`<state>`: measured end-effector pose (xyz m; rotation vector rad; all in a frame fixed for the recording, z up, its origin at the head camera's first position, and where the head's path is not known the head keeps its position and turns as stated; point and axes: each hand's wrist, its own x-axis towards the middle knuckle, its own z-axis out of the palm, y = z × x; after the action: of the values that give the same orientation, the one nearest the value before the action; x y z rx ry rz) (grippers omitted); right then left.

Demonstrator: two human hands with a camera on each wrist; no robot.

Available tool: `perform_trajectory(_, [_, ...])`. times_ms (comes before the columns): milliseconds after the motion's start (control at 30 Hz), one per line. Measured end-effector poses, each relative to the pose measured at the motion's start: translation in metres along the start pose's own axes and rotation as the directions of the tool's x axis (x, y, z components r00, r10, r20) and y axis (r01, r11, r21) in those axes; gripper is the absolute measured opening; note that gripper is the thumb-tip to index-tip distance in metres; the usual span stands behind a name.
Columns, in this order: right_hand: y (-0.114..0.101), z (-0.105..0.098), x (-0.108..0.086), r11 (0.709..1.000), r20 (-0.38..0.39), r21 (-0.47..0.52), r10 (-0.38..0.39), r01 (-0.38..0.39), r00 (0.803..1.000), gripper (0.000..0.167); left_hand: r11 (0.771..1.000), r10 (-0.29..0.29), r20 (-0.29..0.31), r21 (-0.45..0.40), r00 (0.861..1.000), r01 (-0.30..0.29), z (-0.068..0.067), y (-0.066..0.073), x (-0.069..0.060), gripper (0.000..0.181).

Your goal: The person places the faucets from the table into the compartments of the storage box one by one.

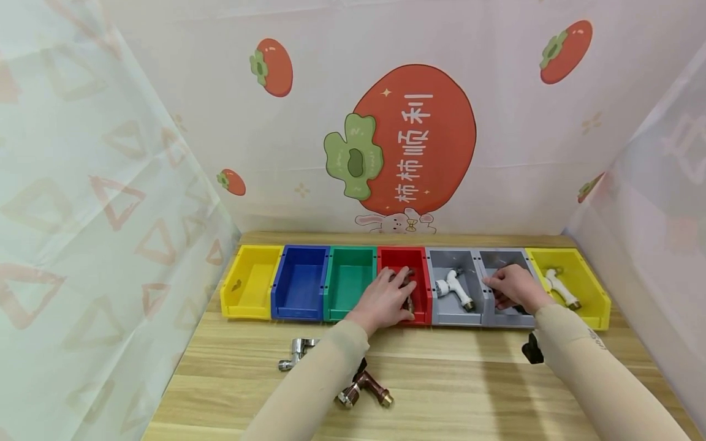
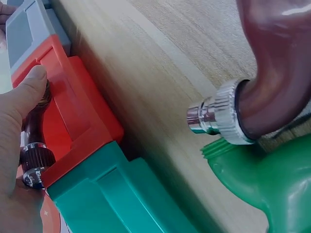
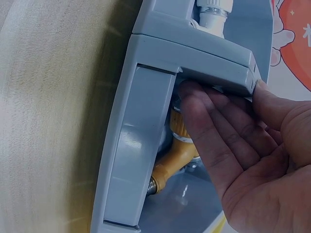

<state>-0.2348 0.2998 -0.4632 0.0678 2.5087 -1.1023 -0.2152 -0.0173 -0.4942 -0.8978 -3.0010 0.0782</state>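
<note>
My left hand (image 1: 383,300) is over the red bin (image 1: 421,275), its fingers and thumb curled round a dark brown faucet (image 2: 35,126) inside; the left wrist view shows the thumb across the faucet's upper end. At the right-hand grey bin, my right hand (image 1: 515,288) pinches the side wall (image 3: 209,73) shared with the neighbouring grey bin, thumb at the rim corner and fingers inside. Below those fingers lies an orange-yellow faucet (image 3: 177,158), partly covered by the hand.
Left of the red bin stand yellow (image 1: 248,309), blue (image 1: 298,312) and green (image 1: 350,282) bins. White faucets lie in the other grey bin (image 1: 455,289) and right yellow bin (image 1: 561,288). On the table are silver (image 1: 298,352), brown (image 1: 366,386) and green (image 2: 282,179) faucets.
</note>
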Motion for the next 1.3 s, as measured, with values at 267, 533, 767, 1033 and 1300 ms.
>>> perform_trajectory(267, [-0.001,0.001,0.001,1.000,0.001,0.004,0.002,-0.002,1.000,0.032,0.998,-0.041,0.020,-0.054,0.999,0.042,-0.003,0.000,0.002,0.082])
perform_trajectory(533, [-0.002,0.003,0.001,1.000,0.003,0.012,0.004,-0.004,1.000,0.032,0.995,-0.060,0.013,-0.076,0.998,0.060,0.000,-0.001,0.005,0.080])
perform_trajectory(767, [-0.001,0.004,0.003,1.000,0.005,0.010,0.013,-0.013,1.000,0.031,0.996,-0.050,0.024,-0.076,0.998,0.051,0.003,-0.004,0.006,0.081])
perform_trajectory(1033, [0.000,0.002,0.003,1.000,0.008,0.003,0.009,-0.009,1.000,0.031,0.996,-0.036,0.042,-0.084,0.998,0.040,-0.002,-0.006,-0.003,0.072])
perform_trajectory(1300, [0.000,0.000,0.000,1.000,0.011,0.006,0.007,-0.007,1.000,0.031,0.998,0.003,0.007,-0.068,1.000,-0.003,-0.011,-0.007,-0.037,0.065])
